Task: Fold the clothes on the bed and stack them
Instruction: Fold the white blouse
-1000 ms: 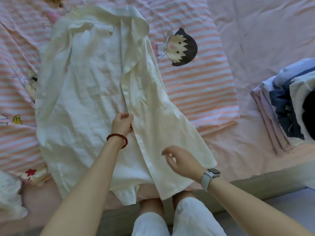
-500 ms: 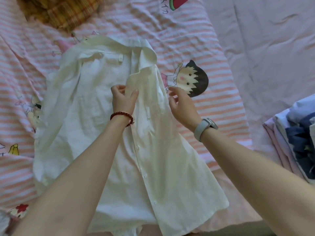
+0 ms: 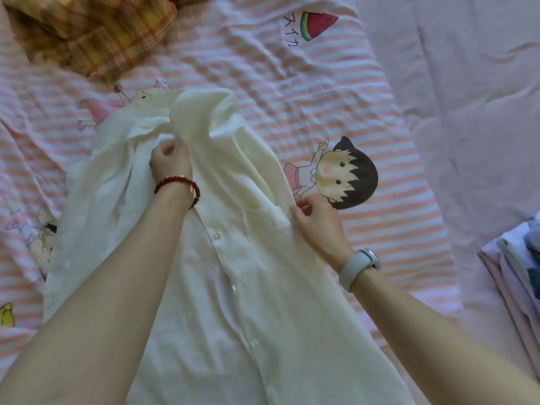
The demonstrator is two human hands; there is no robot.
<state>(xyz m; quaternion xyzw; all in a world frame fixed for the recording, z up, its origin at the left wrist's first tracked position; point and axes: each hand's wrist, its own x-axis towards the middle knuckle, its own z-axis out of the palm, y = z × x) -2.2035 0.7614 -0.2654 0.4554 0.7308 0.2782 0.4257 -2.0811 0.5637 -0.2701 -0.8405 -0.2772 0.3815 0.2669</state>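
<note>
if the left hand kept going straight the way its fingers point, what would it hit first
Most likely the white shirt's raised collar, bunched just beyond the left hand. Past that lies the striped bedsheet, then the plaid cloth. Depth is hard to judge.

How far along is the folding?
Done: a folded stack sits at the right edge. In hand: the white button-up shirt lies spread and unfolded; the left hand grips near its collar, the right hand pinches its right edge. Left: this shirt, plus the plaid garment.
</note>
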